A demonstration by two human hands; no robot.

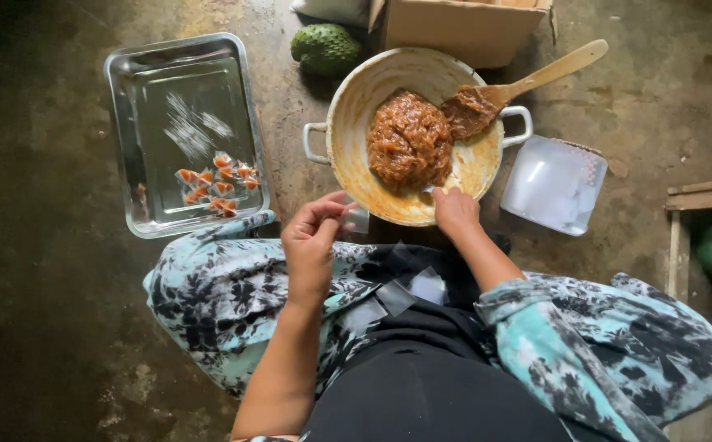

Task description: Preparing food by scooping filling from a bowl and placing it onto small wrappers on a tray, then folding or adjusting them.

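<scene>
Left hand pinches a small clear plastic wrapper square near the rim of the round cream two-handled pan. Right hand dips closed fingertips into the sticky brown candy paste, probably pinching some. Best take small, even bits.

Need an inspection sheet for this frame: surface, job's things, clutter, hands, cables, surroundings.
Surface: dark, stained concrete floor.
Job's things: two-handled pan holding a brown sticky mass; wooden spatula resting in it; metal tray with small wrapped orange pieces; clear wrapper squares on the lap.
Clutter: white plastic container, green spiky fruit.
Hands: left hand pinches a clear wrapper; right hand at the pan's near rim.
Cables: nothing seen.
Surroundings: cardboard box, wooden frame.
</scene>
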